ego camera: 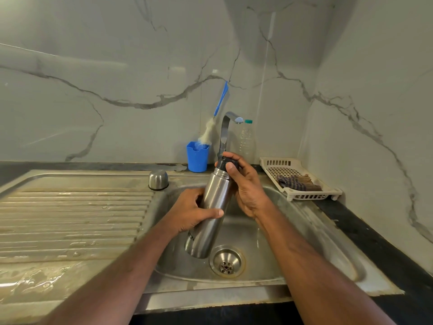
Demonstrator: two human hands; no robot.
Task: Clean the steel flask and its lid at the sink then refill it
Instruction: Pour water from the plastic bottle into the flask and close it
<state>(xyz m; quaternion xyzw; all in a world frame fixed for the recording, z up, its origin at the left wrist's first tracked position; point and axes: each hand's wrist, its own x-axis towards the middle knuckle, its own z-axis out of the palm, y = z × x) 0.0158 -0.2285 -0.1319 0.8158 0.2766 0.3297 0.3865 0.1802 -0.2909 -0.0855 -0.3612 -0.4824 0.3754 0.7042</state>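
The steel flask (209, 221) is held tilted over the sink basin (293, 231), its base near the drain (226, 261). My left hand (190, 211) grips the flask's body around the middle. My right hand (243, 184) grips the black stopper (230, 163) at the flask's mouth, fingers curled over it. The steel cup lid (158, 179) stands upside down on the sink ledge, left of the flask. The tap (227, 130) rises just behind the flask's top; no water is seen running.
A blue cup (197, 157) holding a blue-handled bottle brush (216, 113) stands behind the sink beside the tap. A clear plastic bottle (246, 141) is right of the tap. A white plastic tray (281, 167) with a cloth (296, 182) sits at the right. The ribbed drainboard (70, 216) is wet.
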